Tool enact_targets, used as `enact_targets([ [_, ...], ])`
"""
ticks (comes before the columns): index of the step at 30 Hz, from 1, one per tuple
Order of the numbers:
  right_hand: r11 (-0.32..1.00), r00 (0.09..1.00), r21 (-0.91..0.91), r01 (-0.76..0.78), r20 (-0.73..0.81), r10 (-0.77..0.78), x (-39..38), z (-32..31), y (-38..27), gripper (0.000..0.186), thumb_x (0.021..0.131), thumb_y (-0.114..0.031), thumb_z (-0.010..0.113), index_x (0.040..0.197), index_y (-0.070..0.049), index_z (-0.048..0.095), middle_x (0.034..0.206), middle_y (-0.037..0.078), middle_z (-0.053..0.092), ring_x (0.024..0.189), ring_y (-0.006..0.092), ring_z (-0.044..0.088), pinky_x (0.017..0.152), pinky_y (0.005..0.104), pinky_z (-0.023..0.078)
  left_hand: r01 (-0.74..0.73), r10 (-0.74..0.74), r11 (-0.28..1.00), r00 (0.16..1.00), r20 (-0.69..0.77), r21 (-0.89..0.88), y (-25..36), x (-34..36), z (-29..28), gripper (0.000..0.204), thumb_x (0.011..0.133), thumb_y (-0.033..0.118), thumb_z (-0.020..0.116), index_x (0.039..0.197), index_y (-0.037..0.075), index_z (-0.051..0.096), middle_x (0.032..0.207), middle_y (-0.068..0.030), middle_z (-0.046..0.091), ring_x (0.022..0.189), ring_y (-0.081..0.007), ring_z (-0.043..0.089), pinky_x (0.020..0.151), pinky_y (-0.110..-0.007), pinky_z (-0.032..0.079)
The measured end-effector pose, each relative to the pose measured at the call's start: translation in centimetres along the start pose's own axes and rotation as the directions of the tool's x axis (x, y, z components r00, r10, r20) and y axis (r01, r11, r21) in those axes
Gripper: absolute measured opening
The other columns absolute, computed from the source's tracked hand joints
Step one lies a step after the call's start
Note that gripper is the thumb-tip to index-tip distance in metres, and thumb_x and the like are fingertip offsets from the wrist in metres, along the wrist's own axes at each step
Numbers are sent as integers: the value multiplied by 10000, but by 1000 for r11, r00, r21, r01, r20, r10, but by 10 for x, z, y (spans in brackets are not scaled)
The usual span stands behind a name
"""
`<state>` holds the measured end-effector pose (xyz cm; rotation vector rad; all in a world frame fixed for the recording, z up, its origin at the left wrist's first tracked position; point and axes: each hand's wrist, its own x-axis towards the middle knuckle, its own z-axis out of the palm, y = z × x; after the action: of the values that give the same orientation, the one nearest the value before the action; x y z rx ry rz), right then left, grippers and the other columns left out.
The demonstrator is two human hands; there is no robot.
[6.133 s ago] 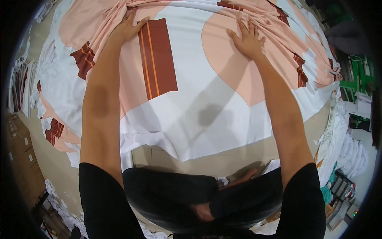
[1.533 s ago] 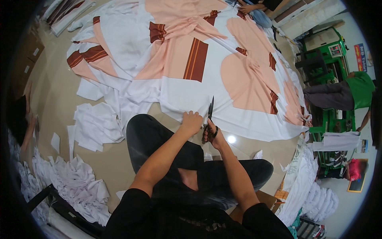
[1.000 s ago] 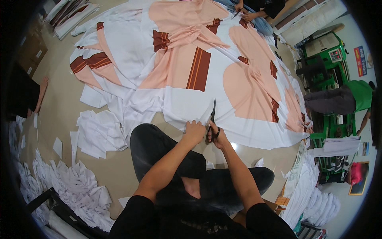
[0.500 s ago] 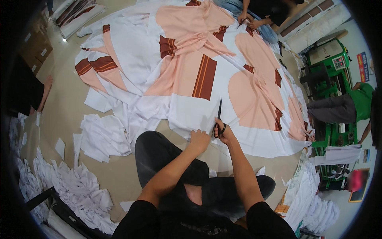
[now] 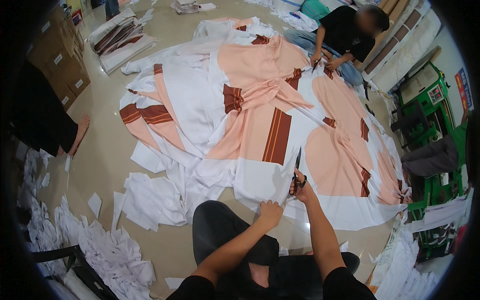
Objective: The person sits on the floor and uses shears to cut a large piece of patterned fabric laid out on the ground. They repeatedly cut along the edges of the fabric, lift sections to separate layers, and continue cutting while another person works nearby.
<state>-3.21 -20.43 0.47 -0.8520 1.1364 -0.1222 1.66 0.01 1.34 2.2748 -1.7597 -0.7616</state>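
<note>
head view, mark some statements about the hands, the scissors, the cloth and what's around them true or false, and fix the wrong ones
1. The right hand holds black scissors. True.
2. The left hand is open and spread flat. False: it is closed at the near white edge of the large cloth.
3. The large cloth is one plain colour. False: it shows white, peach and brown areas.
4. The striped brown panel nearest the scissors lies to the left of their blades. True.
5. The cardboard boxes stand at the right side of the view. False: they stand at the left.
6. A co-worker sits by the far side of the large cloth. True.
</note>
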Motion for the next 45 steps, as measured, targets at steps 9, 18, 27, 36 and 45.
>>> enact_targets([
  [9, 989, 996, -116, 90, -18, -93, 34, 2, -21, 535, 774, -598, 789, 700, -145, 514, 607, 15, 524, 499, 169, 501, 477, 313, 435, -7, 7, 1000, 1000, -13, 20, -2, 3, 4, 203, 846, 132, 629, 1031, 84, 699, 1105, -76, 640, 1072, -277, 596, 814, -466, 481],
  [18, 993, 994, -42, 113, 7, -113, 59, 6, -52, 485, 813, -525, 791, 752, -144, 497, 615, 12, 495, 511, 160, 497, 481, 311, 438, 5, -6, 1000, 999, -53, -21, -3, 7, 13, 161, 851, 131, 604, 961, 79, 708, 1080, -70, 634, 1068, -280, 589, 789, -451, 484],
  [27, 980, 985, -101, 171, 23, -170, 80, 9, -73, 542, 781, -604, 781, 717, -141, 506, 626, 26, 520, 531, 179, 521, 506, 325, 464, -38, 39, 999, 991, -128, 13, -6, 3, 15, 110, 809, 106, 627, 901, 75, 679, 1023, -66, 614, 1015, -279, 585, 739, -448, 482],
  [36, 969, 980, -153, 196, -1, -199, 116, 3, -92, 616, 804, -674, 710, 733, -95, 512, 662, 74, 541, 571, 250, 574, 511, 390, 470, -39, 44, 996, 997, -61, 74, -4, 2, 9, 150, 782, 93, 652, 929, 74, 677, 1071, -62, 594, 1029, -278, 580, 762, -447, 509],
  [45, 984, 984, -19, 176, -6, -176, 141, 9, -127, 556, 798, -604, 769, 724, -116, 512, 632, 44, 518, 544, 216, 556, 504, 340, 496, -59, 66, 994, 995, -74, 87, -6, 2, 11, 143, 813, 100, 643, 944, 68, 688, 1080, -58, 607, 1029, -267, 584, 777, -446, 498],
])
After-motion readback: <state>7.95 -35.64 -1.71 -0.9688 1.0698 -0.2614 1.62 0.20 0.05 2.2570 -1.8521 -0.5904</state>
